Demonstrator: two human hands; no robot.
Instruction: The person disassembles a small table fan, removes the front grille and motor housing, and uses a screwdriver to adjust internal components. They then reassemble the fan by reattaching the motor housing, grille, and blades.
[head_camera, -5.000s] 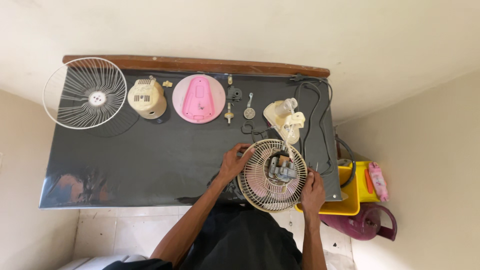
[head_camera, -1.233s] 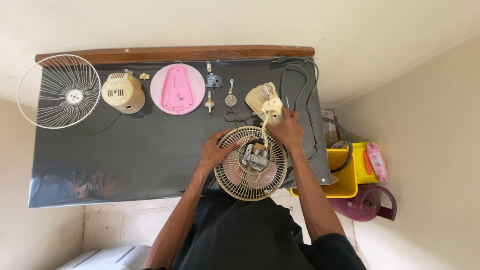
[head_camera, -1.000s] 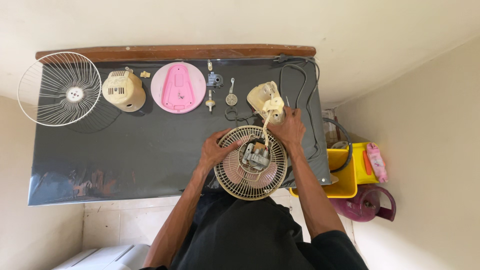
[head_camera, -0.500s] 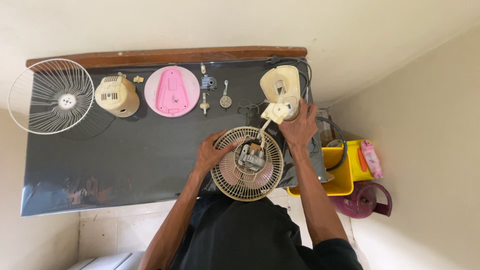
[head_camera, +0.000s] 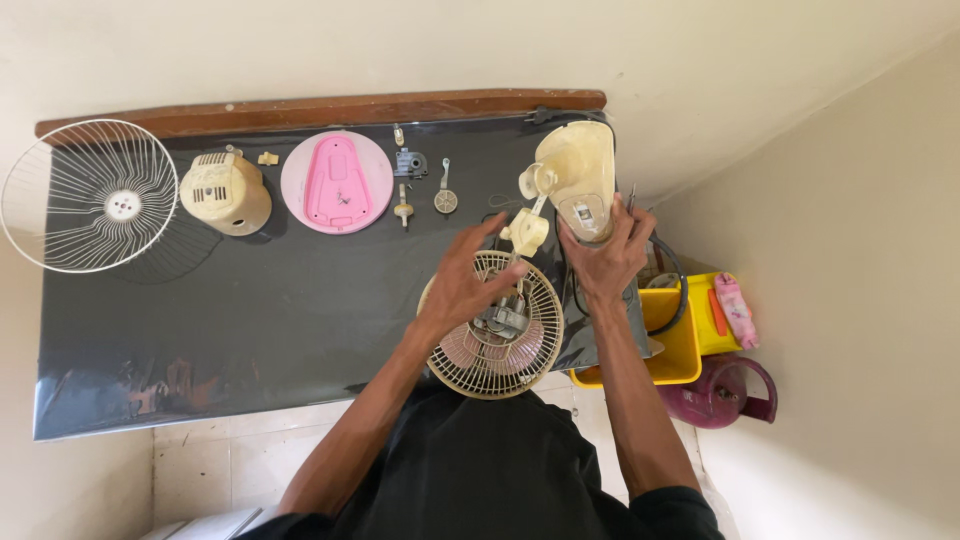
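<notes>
Your right hand (head_camera: 605, 262) grips the fan base (head_camera: 578, 178) to steady it, while your open left hand (head_camera: 462, 282) rests on the rear grille (head_camera: 495, 345) beside it.

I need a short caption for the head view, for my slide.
Left hand on a fan grille, right hand gripping the cream fan base.

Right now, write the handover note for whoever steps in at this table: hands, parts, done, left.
Left hand: open, fingers spread over the motor in the rear fan guard.
Right hand: gripping the cream fan base, tilted up at the table's right end.
Laid out along the back: front wire guard, cream motor cover, pink blade on its round plate, small fittings.
Done: fan stripped down to these parts.
Left: motor, rear guard and base are still joined.
</notes>
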